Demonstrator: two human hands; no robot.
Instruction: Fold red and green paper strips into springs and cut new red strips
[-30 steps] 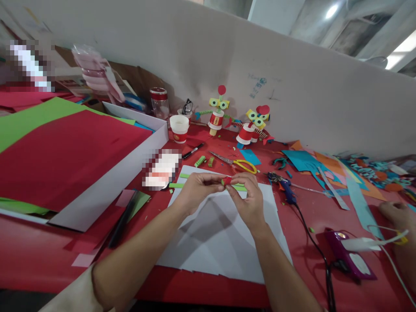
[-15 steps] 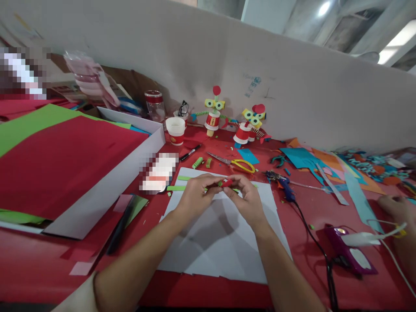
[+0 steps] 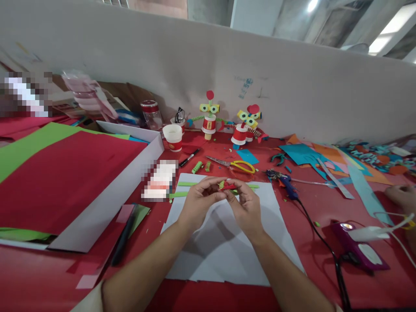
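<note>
Between the fingertips of both hands is a small folded paper piece (image 3: 227,186), red with a green pleated end. My left hand (image 3: 199,203) pinches its green end, while my right hand (image 3: 244,203) grips the red part; some of it hides behind the fingers. Both hands are above a white paper sheet (image 3: 224,247). Green paper strips (image 3: 186,184) lie on the sheet's far side, partly behind the hands. Just beyond are two green pleated paper pieces (image 3: 196,167) and yellow-handled scissors (image 3: 242,167).
Paper-cup figures (image 3: 209,123) stand by the wall, with paper cups (image 3: 173,138) to their left. A blue glue gun (image 3: 286,187) trails its cable toward a purple power strip (image 3: 360,249). Leftward sits a box of coloured paper (image 3: 130,180). Another person's hand (image 3: 401,197) rests far right.
The paper piece has turned in my fingers, and more of its green pleats now show. My view has shifted slightly; the things on the table stay put.
</note>
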